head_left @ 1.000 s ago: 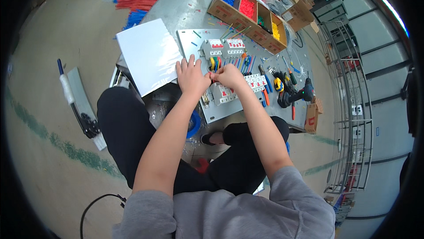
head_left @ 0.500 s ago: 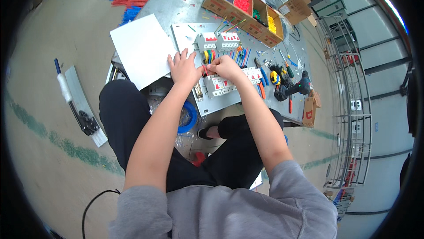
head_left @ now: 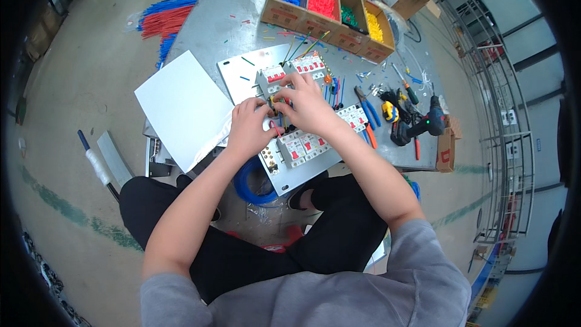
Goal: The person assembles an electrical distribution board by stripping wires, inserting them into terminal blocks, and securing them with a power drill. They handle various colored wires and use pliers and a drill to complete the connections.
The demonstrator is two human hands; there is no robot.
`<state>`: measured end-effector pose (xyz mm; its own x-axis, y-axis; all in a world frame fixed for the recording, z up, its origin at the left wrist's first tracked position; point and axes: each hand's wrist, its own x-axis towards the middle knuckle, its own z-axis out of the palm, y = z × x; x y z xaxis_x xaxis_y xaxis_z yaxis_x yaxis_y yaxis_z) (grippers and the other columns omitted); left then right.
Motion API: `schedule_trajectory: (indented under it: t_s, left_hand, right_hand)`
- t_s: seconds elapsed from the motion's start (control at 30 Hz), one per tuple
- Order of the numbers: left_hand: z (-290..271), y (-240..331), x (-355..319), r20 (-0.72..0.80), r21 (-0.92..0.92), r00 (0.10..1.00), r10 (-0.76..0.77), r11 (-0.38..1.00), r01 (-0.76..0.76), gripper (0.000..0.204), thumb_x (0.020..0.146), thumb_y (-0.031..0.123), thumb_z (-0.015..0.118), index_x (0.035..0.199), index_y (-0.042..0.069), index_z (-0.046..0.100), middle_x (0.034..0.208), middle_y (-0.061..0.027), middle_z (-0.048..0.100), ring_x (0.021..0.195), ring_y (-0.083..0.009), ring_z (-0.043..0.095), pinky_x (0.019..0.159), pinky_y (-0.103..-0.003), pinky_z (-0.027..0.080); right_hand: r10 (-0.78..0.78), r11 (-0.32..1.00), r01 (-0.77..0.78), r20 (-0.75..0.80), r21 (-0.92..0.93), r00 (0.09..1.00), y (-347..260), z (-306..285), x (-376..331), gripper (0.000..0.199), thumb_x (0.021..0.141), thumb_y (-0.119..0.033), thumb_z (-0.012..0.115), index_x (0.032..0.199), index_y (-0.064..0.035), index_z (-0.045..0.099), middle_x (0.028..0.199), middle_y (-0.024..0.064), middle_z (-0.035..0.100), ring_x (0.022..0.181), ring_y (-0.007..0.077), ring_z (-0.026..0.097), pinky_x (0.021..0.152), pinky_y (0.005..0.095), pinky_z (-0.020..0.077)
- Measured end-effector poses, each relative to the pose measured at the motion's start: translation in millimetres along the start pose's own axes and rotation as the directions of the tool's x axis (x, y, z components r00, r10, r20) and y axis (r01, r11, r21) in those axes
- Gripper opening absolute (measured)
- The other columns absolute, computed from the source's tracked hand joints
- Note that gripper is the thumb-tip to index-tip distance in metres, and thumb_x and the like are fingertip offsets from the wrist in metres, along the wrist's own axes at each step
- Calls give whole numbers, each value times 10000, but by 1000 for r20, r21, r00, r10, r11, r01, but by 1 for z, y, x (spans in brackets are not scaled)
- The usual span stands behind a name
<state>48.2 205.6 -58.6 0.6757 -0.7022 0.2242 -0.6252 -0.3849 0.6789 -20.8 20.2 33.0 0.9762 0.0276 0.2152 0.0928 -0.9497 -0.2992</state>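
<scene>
Head view showed the left hand (head_left: 249, 126) and right hand (head_left: 310, 104) pinched together over the mounting plate (head_left: 242, 73), apparently gripping a short wire (head_left: 276, 126) between breaker rows (head_left: 302, 145); seating it next needed fine aim.

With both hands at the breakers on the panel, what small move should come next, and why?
Probably push the wire end fully into the breaker terminal. Both the left hand and right hand pinch at one spot between the upper row of breakers and the lower row of breakers on the grey mounting plate; the wire tip itself is hidden.
</scene>
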Motion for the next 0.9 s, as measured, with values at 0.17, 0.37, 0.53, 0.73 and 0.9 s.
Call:
schedule_trajectory:
  t_s: [0.17, 0.37, 0.53, 0.73, 0.9]
  left_hand:
    - [3, 2, -1, -82, 42, 997, 2, 999, 2, 588, 792, 404, 935, 1257, 101, 742, 1435, -114, 612, 1405, -364, 521, 1199, -513, 384]
    - [10, -1, 1, -50, 133, 999, 8, 991, -2, 640, 828, 483, 910, 1337, 130, 749, 1475, -74, 660, 1531, -396, 470, 1179, -539, 390]
    - [9, 1, 2, -91, 85, 996, -11, 996, 18, 536, 835, 453, 902, 1252, 133, 798, 1406, -27, 713, 1522, -374, 492, 1164, -511, 377]
    - [11, -12, -3, -78, 6, 997, 30, 1000, -30, 263, 840, 333, 885, 1061, 193, 863, 1257, 18, 731, 1399, -287, 552, 1121, -480, 324]
    - [6, -10, 1, -32, -44, 999, 12, 999, -14, 266, 842, 323, 877, 1064, 178, 858, 1285, 23, 703, 1363, -250, 509, 1146, -475, 279]
  right_hand:
    - [-36, 999, 34, 77, 27, 996, 4, -5, 16, 103, 899, -150, 800, 967, -73, 795, 1289, 80, 648, 1304, 338, 532, 1146, 490, 412]
    - [-102, 994, 102, 6, -46, 995, 5, 10, 32, 72, 804, -92, 777, 845, -49, 737, 1195, 58, 635, 1229, 314, 544, 1139, 491, 395]
    - [-46, 999, 46, 35, -1, 998, 5, 14, 36, 75, 794, -39, 772, 846, -45, 718, 1217, 62, 630, 1251, 325, 533, 1134, 487, 388]
    - [-57, 998, 57, 21, 17, 998, 6, 13, 35, 72, 791, -80, 775, 830, -51, 722, 1177, 67, 621, 1233, 318, 528, 1151, 481, 379]
    - [-52, 998, 51, 14, 35, 999, 7, 14, 35, 64, 797, -91, 776, 827, -54, 732, 1184, 72, 625, 1241, 322, 529, 1154, 482, 379]
